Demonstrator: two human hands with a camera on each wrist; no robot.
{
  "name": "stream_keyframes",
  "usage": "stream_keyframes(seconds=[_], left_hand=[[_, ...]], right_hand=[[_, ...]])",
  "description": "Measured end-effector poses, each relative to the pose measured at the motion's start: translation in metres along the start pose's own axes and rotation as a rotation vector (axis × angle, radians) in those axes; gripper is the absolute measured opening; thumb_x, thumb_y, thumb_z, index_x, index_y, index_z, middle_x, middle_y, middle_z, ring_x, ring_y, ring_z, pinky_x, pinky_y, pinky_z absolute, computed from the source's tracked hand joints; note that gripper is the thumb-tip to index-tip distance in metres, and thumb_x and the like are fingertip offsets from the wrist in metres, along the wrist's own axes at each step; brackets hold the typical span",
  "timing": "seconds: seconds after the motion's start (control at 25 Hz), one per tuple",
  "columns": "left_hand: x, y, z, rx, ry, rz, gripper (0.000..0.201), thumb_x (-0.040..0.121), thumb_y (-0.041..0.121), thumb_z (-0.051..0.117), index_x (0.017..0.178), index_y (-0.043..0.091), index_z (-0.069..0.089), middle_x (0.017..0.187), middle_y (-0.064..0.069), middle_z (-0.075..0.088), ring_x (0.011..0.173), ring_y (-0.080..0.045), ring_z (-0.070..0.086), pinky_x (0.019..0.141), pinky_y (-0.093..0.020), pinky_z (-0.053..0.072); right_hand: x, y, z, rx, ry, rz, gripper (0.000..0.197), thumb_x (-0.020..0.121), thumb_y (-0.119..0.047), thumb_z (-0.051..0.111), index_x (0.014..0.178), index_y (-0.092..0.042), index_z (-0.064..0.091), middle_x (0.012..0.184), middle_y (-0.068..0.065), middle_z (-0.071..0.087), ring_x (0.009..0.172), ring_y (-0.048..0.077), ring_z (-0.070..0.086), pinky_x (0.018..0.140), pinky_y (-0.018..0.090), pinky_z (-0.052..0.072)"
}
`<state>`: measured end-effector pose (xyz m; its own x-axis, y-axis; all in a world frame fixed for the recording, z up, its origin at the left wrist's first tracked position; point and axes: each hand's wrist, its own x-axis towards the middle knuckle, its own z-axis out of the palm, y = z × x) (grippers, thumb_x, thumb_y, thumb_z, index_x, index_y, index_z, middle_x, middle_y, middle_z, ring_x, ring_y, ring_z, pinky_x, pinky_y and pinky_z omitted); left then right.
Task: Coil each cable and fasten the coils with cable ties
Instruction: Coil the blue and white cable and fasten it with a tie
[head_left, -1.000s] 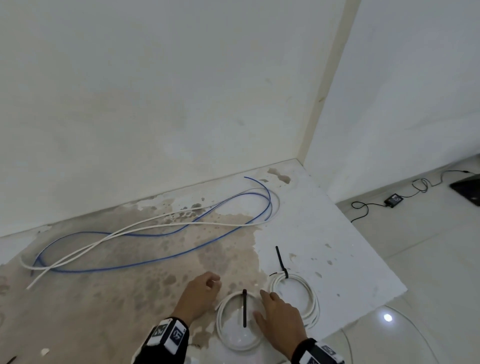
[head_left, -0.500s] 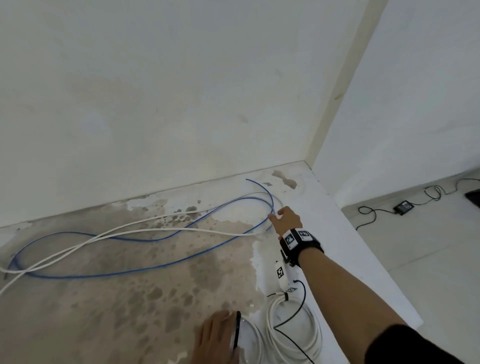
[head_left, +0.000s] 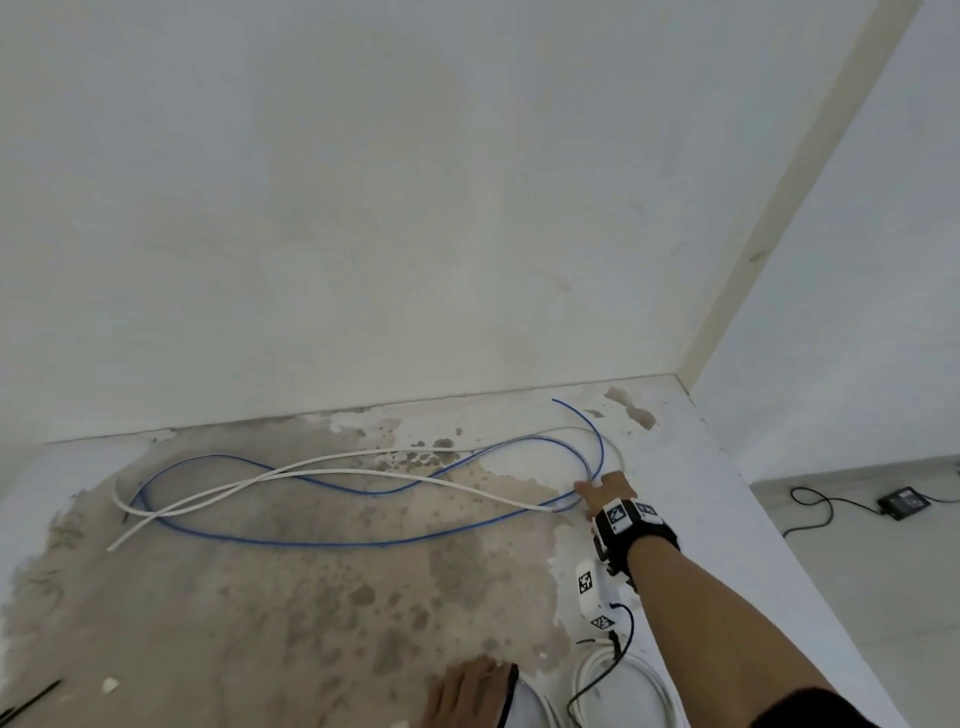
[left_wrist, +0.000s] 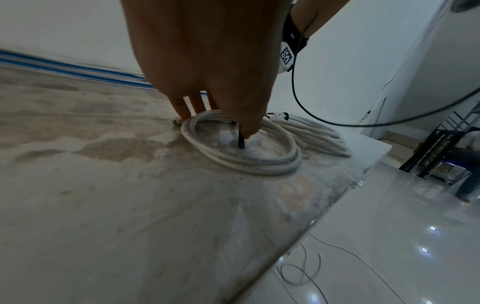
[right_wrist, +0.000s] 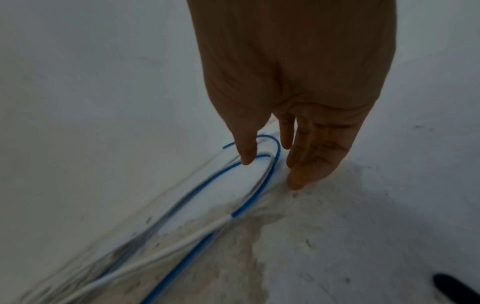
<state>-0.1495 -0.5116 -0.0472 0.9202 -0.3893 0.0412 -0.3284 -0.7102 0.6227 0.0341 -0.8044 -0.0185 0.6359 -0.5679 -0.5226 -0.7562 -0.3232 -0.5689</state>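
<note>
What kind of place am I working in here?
Probably a bare, unfinished indoor room: a stained grey-brown concrete ledge beneath plain white plaster walls, glossy white floor tiles below, and a black metal stair frame beyond.

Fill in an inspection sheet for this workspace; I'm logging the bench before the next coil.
Surface: platform, stained brown, white paint patchy.
Job's things: two white coils, one with a black tie standing in it.
Clutter: black strips at the left edge.
Grippers: left hand rests on the coil; right hand open over the loose cables.
Cables: blue cable and white cable, uncoiled.
Surroundings: white walls; adapter on the floor.
</note>
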Motion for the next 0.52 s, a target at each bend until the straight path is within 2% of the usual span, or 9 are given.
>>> stream_keyframes(seconds=[0.04,0.08,0.12,0.16,0.24,0.32,0.4,0.44,0.52], left_hand=[[0.004,0.004,-0.005,-0.005,0.009,0.036,0.031,0.086,0.012,0.062,0.095,0.041,0.066,0.101,0.022,0.063,0.084,0.007,0.069,0.071,-0.016,0.056],[0.008,0.005,-0.01,-0.041,-0.039,-0.013,0.029,0.096,0.021,0.048,0.093,0.04,0.07,0.101,0.021,0.064,0.084,0.004,0.07,0.071,-0.016,0.056],[0.008,0.006,-0.007,-0.09,-0.093,-0.044,0.039,0.098,0.039,0.034,0.093,0.039,0.073,0.103,0.019,0.068,0.084,-0.002,0.072,0.074,-0.019,0.055],[0.003,0.01,-0.004,-0.045,-0.141,-0.06,0.052,0.097,0.051,0.023,0.093,0.039,0.074,0.102,0.016,0.07,0.085,-0.006,0.072,0.078,-0.019,0.052],[-0.007,0.015,0.007,0.021,-0.142,-0.082,0.059,0.097,0.053,0.017,0.093,0.038,0.074,0.104,0.017,0.068,0.087,-0.007,0.068,0.081,-0.022,0.043],[0.0,0.014,-0.001,0.038,-0.146,-0.057,0.06,0.097,0.051,0.018,0.091,0.04,0.076,0.103,0.02,0.068,0.086,-0.004,0.068,0.078,-0.019,0.047],[0.001,0.013,-0.009,0.085,-0.182,-0.047,0.042,0.093,0.052,0.035,0.092,0.044,0.076,0.099,0.021,0.071,0.084,-0.002,0.071,0.071,-0.017,0.054],[0.001,0.009,-0.014,0.111,-0.132,-0.031,0.03,0.084,0.055,0.049,0.092,0.045,0.076,0.098,0.021,0.072,0.083,-0.001,0.071,0.07,-0.018,0.055],[-0.001,0.01,-0.015,0.104,-0.164,-0.038,0.033,0.067,0.06,0.061,0.094,0.046,0.075,0.099,0.023,0.071,0.084,0.0,0.071,0.072,-0.016,0.053]], right_hand=[[-0.003,0.0,0.003,-0.067,0.002,-0.008,0.026,0.094,-0.024,0.066,0.104,-0.004,0.052,0.097,0.015,0.056,0.086,0.03,0.06,0.071,0.031,0.046],[-0.001,0.002,0.007,-0.102,-0.023,-0.028,0.015,0.097,-0.016,0.06,0.091,-0.004,0.055,0.093,0.013,0.056,0.083,0.028,0.057,0.07,0.029,0.043],[-0.002,0.001,0.008,-0.147,-0.043,-0.037,0.014,0.098,-0.013,0.054,0.087,-0.005,0.057,0.093,0.012,0.056,0.084,0.027,0.058,0.071,0.028,0.043],[-0.002,-0.001,0.009,-0.159,-0.043,-0.049,0.014,0.098,-0.011,0.052,0.091,-0.005,0.062,0.095,0.013,0.059,0.086,0.027,0.06,0.072,0.03,0.047],[-0.002,-0.007,0.009,0.05,0.003,-0.052,0.023,0.092,-0.009,0.058,0.11,0.004,0.067,0.097,0.022,0.07,0.087,0.035,0.068,0.079,0.043,0.059],[-0.018,-0.028,-0.005,0.207,0.039,-0.084,0.022,0.089,-0.005,0.064,0.111,0.001,0.065,0.088,0.022,0.071,0.083,0.037,0.069,0.071,0.05,0.062],[-0.041,-0.056,-0.033,0.318,0.051,-0.219,0.015,0.091,0.001,0.063,0.105,-0.003,0.06,0.08,0.017,0.065,0.073,0.031,0.064,0.054,0.037,0.06],[-0.05,-0.069,-0.052,0.363,0.068,-0.318,0.015,0.092,0.002,0.063,0.105,-0.004,0.058,0.083,0.017,0.064,0.07,0.028,0.061,0.047,0.03,0.058],[-0.063,-0.094,-0.089,0.39,0.135,-0.508,0.013,0.092,0.001,0.063,0.102,-0.006,0.059,0.09,0.017,0.065,0.069,0.026,0.063,0.046,0.023,0.057]])
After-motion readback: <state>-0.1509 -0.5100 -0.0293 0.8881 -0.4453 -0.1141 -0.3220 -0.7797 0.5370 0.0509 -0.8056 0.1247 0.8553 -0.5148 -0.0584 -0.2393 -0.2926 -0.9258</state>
